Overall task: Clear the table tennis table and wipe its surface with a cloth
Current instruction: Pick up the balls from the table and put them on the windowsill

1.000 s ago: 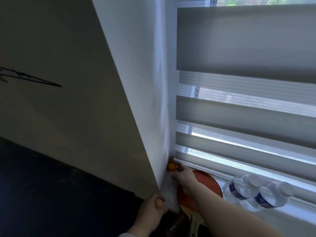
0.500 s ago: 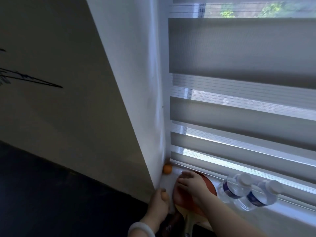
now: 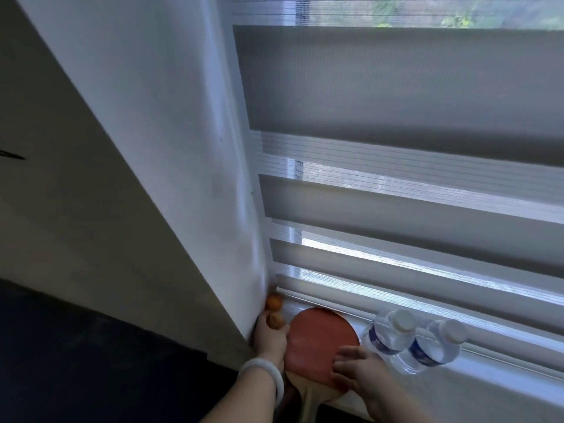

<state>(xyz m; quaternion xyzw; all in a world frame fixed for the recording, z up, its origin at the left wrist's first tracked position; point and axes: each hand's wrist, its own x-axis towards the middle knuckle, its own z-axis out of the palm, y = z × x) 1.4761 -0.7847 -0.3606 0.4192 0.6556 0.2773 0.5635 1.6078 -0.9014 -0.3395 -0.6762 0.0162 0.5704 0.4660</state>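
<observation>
— Where do the task's things sit?

— On the white window sill (image 3: 476, 383), not on any table. A red paddle (image 3: 320, 340) lies flat there with its pale wooden handle (image 3: 308, 395) pointing back toward the person. One orange ball (image 3: 273, 302) rests in the corner where the sill meets the side wall (image 3: 171, 148).

— And the hands?

— The left hand (image 3: 270, 335), with a white bangle (image 3: 268, 369) at the wrist, pinches a second orange ball (image 3: 275, 319) at its fingertips, just beside the paddle's left edge and close under the first ball. The right hand (image 3: 360, 369) hovers over or rests on the paddle's near right edge, fingers spread and loosely bent (whether it actually touches the rubber cannot be told).

— Anything else on the sill?

— Two clear water bottles (image 3: 393, 334) with white caps lie side by side, right of the paddle, under the striped blind (image 3: 396, 102).
</observation>
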